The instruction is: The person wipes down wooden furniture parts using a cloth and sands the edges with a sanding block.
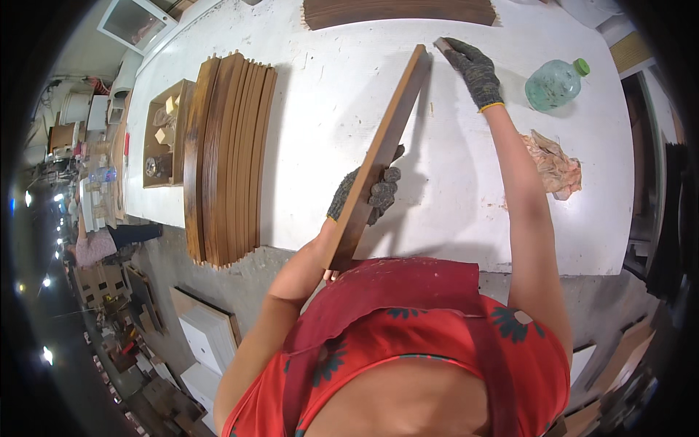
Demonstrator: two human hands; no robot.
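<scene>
You stand at a white bench (466, 218) with a scuffed, stained top that runs away from you. Below its near edge lies a grey concrete floor (218, 280). To your left the floor is crowded with white cabinet panels (207, 339) and wooden offcuts. Farther left the room goes dim, dotted with small bright lamps (46, 355). A white framed pane (135, 22) leans at the far left corner.

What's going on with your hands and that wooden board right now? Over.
Left hand gripping the brown board on edge over the white table. Right hand pressing a small block at its far end. Stacked slats, green bottle, rag off to the sides.
</scene>
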